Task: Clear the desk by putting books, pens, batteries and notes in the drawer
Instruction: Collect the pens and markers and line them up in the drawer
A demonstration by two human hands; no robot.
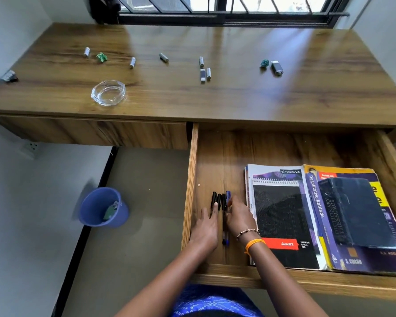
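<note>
Head cam, only one view here. Both hands are down in the open drawer point(193, 156), at its left side. The left hand point(205, 227) lies flat with straight fingers point(215, 210) resting on the black pens point(216, 200). The right hand point(239, 219) sits just beside it, fingers curled over the blue pen point(226, 227), which runs lengthwise between the two hands; whether it's really pinching the pen or only touching it, can't tell. The pens lie side by side on the drawer floor, touching or nearly so.

To the right in the same drawer are the books point(343, 216): a spiral pad point(281, 220) on a notebook, then a thick purple book with a dark dictionary lying on top.

Up on the surface point(215, 97), batteries point(205, 70) are scattered in a loose row, with two crumpled green notes point(101, 57) among them, one near each end. A glass ashtray point(108, 92) stands nearer the front edge. A blue bin point(102, 207) is on the floor, well left of the drawer.
</note>
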